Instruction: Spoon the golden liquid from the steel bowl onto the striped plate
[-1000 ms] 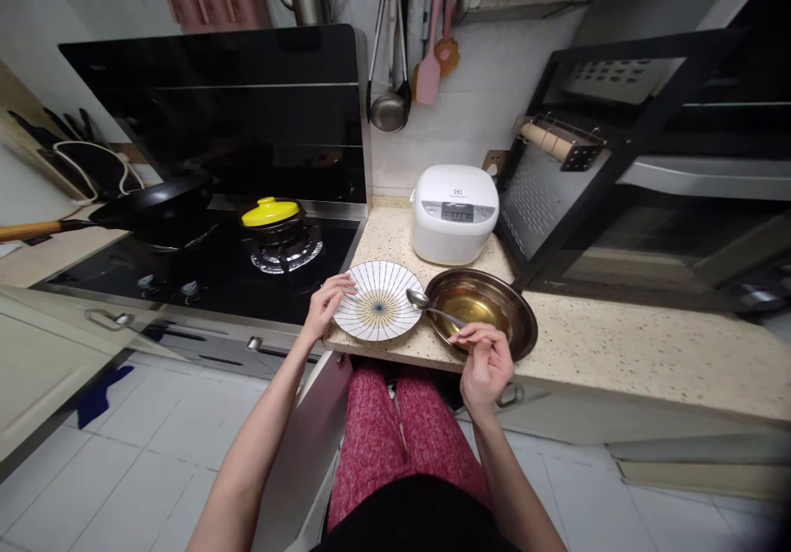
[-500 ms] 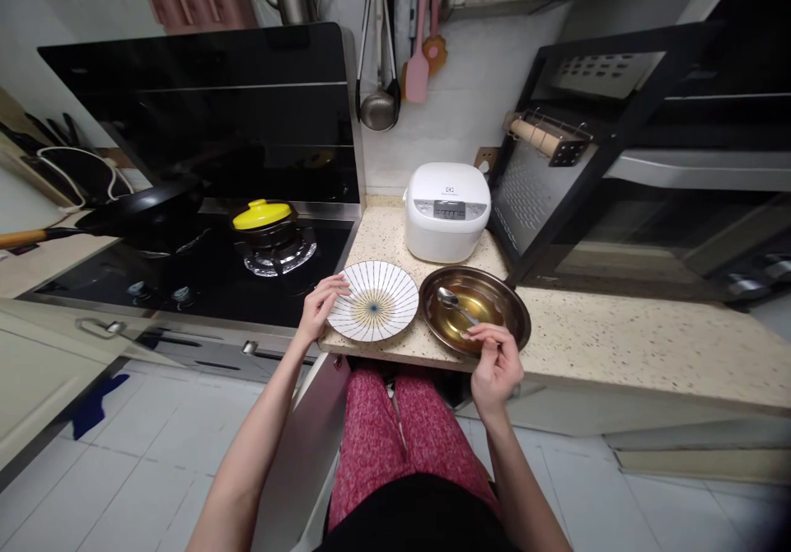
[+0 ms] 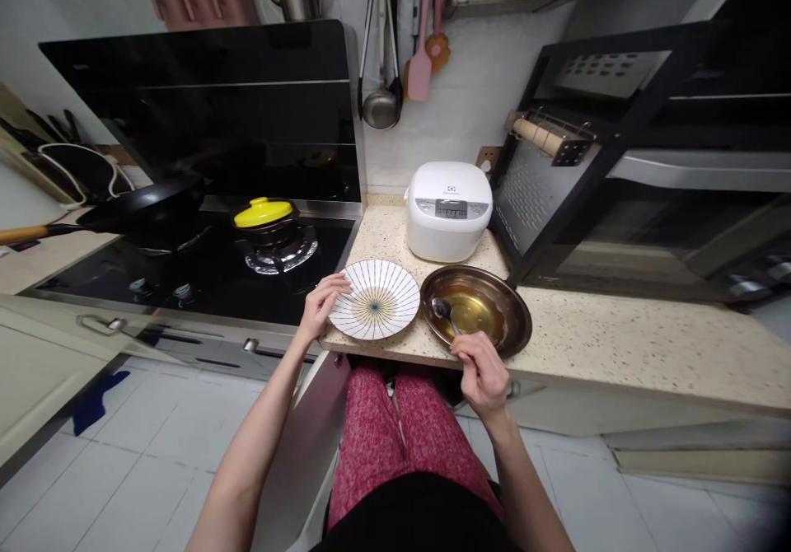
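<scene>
My right hand (image 3: 483, 375) is closed around the handle of a metal spoon (image 3: 442, 308). The spoon's bowl is inside the left part of a brown-gold metal basin (image 3: 522, 309) on the counter. At the left, my left hand (image 3: 325, 301) grips the near-left rim of a white plate (image 3: 386, 317), its fingers over the edge. The plate has dark radiating lines and a tan centre with a dark dot, and lies flat beside the basin.
A white rice cooker (image 3: 449, 214) stands behind the plate and basin. On the stove (image 3: 185, 264) sit a pot with a yellow lid (image 3: 263, 212) and a black wok (image 3: 148, 210). A dark rack (image 3: 531, 165) rises at the right. Utensils, including a ladle (image 3: 380, 109), hang on the wall.
My right hand has moved a little left and toward me with the spoon, and the spoon's bowl has shifted slightly left and nearer. My left hand and the plate have stayed put.
</scene>
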Motion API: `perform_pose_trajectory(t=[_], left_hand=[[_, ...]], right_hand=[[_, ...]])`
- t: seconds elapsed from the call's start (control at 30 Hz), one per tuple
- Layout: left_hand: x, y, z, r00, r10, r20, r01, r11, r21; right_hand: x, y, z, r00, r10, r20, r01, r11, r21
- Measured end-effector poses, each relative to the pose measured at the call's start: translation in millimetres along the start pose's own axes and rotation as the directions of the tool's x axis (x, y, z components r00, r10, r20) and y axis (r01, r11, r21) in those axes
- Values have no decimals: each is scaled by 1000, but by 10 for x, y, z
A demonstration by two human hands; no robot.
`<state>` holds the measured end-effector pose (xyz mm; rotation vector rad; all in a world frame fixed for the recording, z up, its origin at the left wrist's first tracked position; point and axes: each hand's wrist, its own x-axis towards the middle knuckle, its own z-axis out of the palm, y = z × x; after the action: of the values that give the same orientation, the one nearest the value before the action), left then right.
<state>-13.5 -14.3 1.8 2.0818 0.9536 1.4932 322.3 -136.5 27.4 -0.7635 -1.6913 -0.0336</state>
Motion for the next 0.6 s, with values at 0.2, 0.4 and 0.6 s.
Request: perform_pose_trajectory(t=[0.2, 0.4, 0.6], left_hand=[[-2, -20, 4, 1000, 12, -4, -12, 1000, -5], [-1, -21, 7, 1000, 19, -5, -19, 1000, -11], [-5, -32, 16, 1000, 6, -10, -6, 1000, -10]], right_hand=[[-9, -14, -59, 1000, -1, 29, 1, 1000, 5], [0, -36, -80, 999, 7, 45, -8, 1000, 19], [24, -68, 2, 982, 81, -169, -83, 996, -8]])
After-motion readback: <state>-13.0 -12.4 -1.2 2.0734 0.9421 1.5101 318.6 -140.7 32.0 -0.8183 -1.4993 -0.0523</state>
